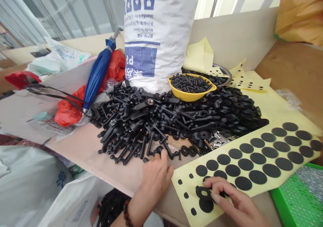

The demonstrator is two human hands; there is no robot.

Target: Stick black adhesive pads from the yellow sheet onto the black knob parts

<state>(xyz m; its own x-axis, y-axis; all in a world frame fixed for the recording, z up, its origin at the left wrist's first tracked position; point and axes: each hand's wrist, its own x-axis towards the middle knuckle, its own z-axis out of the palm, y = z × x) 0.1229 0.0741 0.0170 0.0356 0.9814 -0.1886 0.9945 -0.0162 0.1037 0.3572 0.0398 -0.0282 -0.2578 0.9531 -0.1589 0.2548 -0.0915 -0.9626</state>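
My left hand (156, 174) is at the near edge of a heap of black plastic parts (151, 119), its fingers curled onto a black plastic part (157, 150) that they mostly cover. Between thumb and fingers, my right hand (232, 200) pinches a flat black ring (203, 192) with a hole in its middle. The ring is over a pale yellow sheet (180, 196) carrying rows of round black stickers (243, 183) and a few small black dots. My right fingers partly hide the ring's edge and some stickers.
Behind the heap stand a yellow bowl (191, 96) of black screw-like pieces and a big white sack (164, 28). Metal clips (222, 140) lie near the sheet. A green basket (290, 200) is at right, a folded blue umbrella (98, 72) at left, white bags (32, 183) below.
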